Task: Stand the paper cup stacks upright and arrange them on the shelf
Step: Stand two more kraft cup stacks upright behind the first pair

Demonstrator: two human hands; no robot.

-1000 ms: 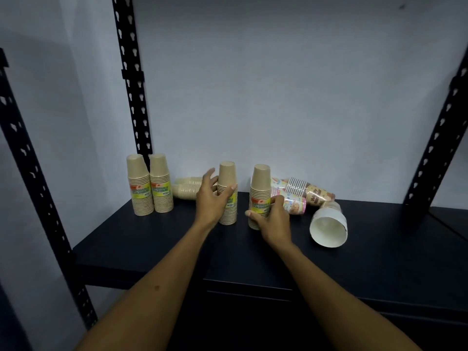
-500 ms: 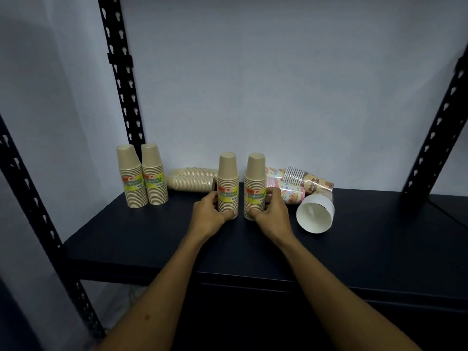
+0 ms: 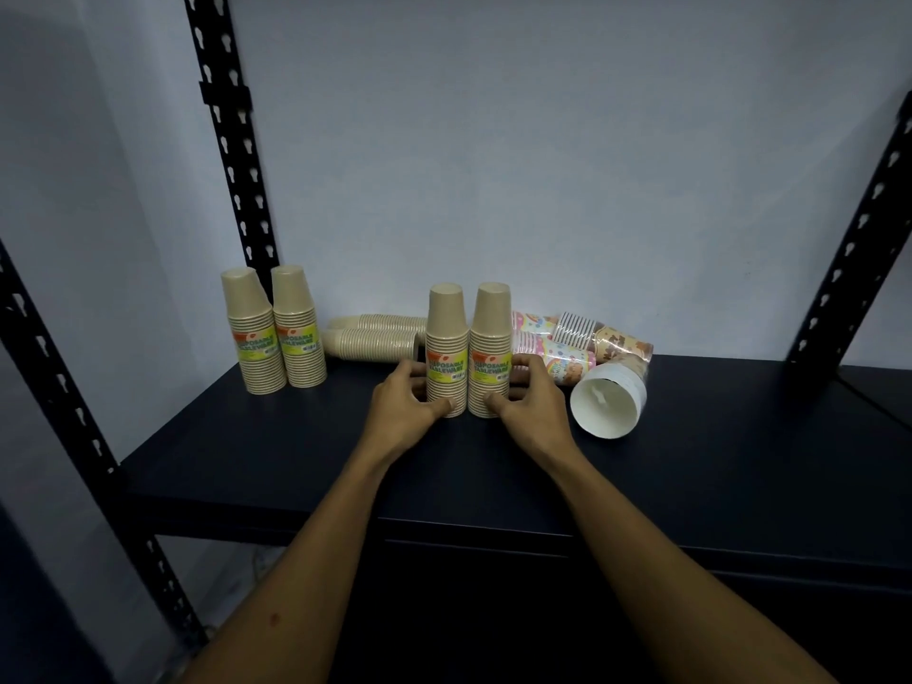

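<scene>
Two upright kraft cup stacks stand side by side mid-shelf. My left hand grips the base of the left stack; my right hand grips the base of the right stack. Another upright pair stands at the far left near the post. Two kraft stacks lie on their sides behind my left hand. Colourful printed stacks lie toppled to the right, and a white-lined stack lies with its mouth facing me.
The dark shelf board runs wide to the right and toward its front edge. Black perforated posts stand at the back left, front left and right. A pale wall closes the back.
Both hands slid down to the bases of the two middle stacks and brought them together, side by side and upright. The lying stacks stayed put.
</scene>
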